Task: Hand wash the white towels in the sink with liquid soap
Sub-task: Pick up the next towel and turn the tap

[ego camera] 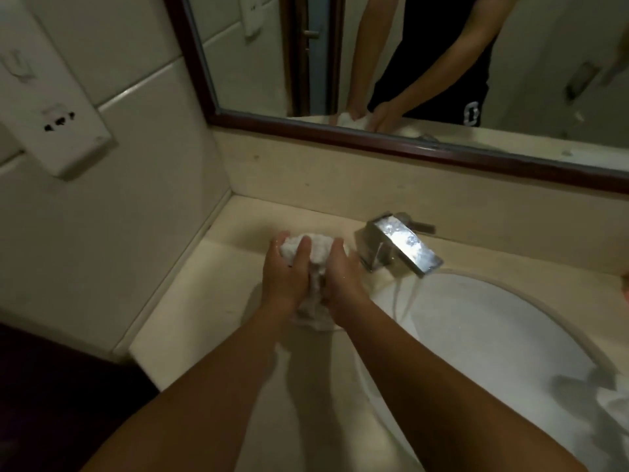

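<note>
A bunched white towel [316,250] is held over the beige counter, left of the sink. My left hand [286,274] grips its left side with the fingers curled over the top. My right hand [342,277] grips its right side, and part of the cloth hangs down between my wrists. The white sink basin [476,335] lies to the right. A second white towel [609,400] lies in the basin at the right edge. Water runs from the chrome tap [401,247] into the basin. No soap bottle is in view.
The beige counter [190,301] ends at a tiled wall on the left. A white wall unit with sockets [58,127] hangs on that wall. A dark-framed mirror [374,137] runs along the back and reflects my arms and the towel.
</note>
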